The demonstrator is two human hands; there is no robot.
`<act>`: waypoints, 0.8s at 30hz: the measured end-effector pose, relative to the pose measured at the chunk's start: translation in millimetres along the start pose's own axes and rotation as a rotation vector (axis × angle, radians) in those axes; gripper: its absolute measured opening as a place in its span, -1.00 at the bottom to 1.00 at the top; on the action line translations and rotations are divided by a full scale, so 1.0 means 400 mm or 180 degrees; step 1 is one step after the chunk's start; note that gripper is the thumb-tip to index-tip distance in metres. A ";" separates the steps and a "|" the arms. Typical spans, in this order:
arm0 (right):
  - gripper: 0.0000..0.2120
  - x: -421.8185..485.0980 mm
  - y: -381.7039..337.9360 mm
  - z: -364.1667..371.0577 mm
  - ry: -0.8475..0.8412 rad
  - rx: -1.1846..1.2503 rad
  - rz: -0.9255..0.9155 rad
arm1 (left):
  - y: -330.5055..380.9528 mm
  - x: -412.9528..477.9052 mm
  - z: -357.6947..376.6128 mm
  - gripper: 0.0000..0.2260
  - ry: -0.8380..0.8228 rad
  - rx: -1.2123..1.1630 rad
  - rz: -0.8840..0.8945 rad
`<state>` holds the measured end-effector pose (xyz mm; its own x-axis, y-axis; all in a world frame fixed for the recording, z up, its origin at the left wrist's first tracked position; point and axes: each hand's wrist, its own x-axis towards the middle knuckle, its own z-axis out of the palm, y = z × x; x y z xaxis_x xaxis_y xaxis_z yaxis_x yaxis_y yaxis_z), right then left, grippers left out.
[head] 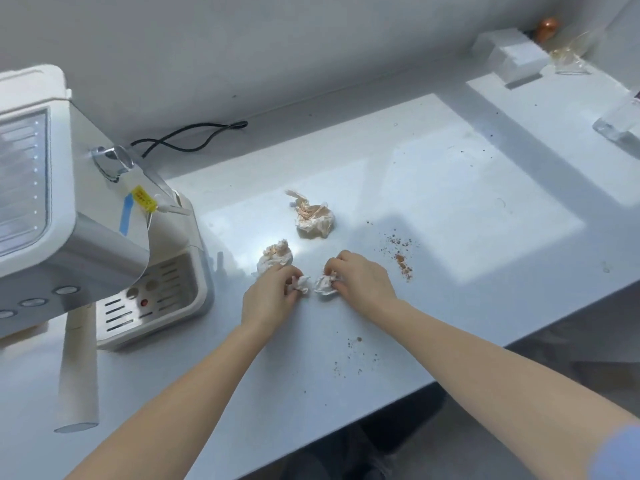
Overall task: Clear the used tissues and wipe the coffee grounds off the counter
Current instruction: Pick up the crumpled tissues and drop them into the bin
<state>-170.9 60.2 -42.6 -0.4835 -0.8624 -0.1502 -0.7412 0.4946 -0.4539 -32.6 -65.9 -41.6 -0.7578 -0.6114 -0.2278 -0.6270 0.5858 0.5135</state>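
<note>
Left hand [270,292] and right hand [360,275] each pinch a crumpled tissue [301,285].

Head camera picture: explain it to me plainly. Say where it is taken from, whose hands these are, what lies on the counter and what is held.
One camera, worn on a person's head, looks down at their bare hands. The left hand pinches a small crumpled tissue; the right hand grips another. Two more stained tissues lie on the white counter: one beside the left hand, one farther back. Coffee grounds are scattered to the right. An espresso machine stands on the left.
</note>
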 end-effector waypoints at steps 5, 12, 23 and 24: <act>-0.86 -0.008 -0.005 -0.011 0.0140 0.0139 0.0101 | 0.009 -0.054 0.004 -0.86 0.0389 -0.0338 -0.0117; -0.89 -0.167 0.021 -0.052 0.0563 0.0757 0.0068 | 0.099 -0.162 0.021 -0.80 0.0428 -0.0887 0.0290; -0.81 -0.555 0.203 -0.029 0.1513 0.1210 0.0582 | 0.308 -0.438 0.205 -0.84 -0.0140 -0.0495 0.1780; -0.79 -0.588 0.222 -0.015 0.1548 0.1304 0.0662 | 0.313 -0.460 0.234 -0.84 -0.0270 -0.0556 0.1776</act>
<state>-125.7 307.8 -42.3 -0.8231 -0.5592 0.0989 -0.4195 0.4813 -0.7696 11.4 169.7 -13.1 -0.9809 -0.1870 0.0544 -0.0957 0.7060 0.7017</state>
